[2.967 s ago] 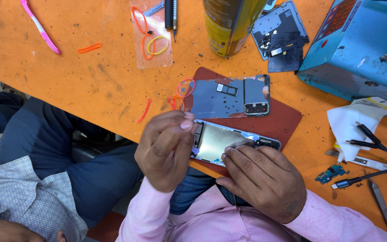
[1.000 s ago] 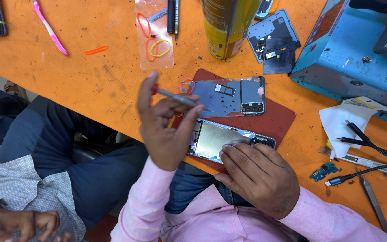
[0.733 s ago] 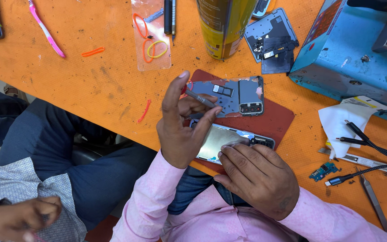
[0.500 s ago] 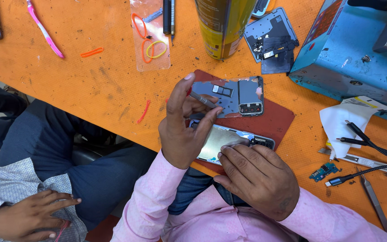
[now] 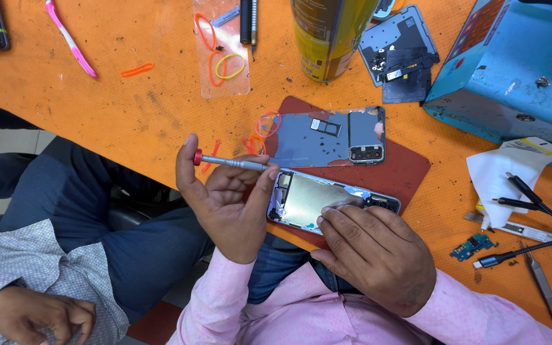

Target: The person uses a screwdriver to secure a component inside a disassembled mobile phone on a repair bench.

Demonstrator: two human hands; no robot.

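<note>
1. The left hand [image 5: 228, 204] is raised just off the near edge of the table [image 5: 97, 108], palm turned up toward the camera, its grip clamped on a slim grey screwdriver [image 5: 231, 161] with a red cap.
2. The screwdriver lies roughly level across the fingertips, pinched between the thumb on the right and the curled fingers; its red cap sticks out past the forefinger on the left, and its tip end is hidden behind the thumb.
3. The right hand [image 5: 378, 252] lies flat, fingers together, pressing down on the near right edge of an opened phone [image 5: 317, 199]; its grip is not curled round anything.
4. The phone rests on a dark red mat [image 5: 410, 172], just to the right of the left thumb, with its shiny inner plate facing up.
5. Behind it on the same mat lies a grey back cover [image 5: 327, 137], and orange rubber bands [image 5: 263, 128] lie at the mat's left edge.
6. Farther back stand a yellow spray can [image 5: 330, 35], a clear plastic strip [image 5: 222, 51] bearing more bands, and a blue metal box [image 5: 512, 76] at the right.
7. At the lower left, another person's hand [image 5: 39, 313] rests in their lap.
</note>
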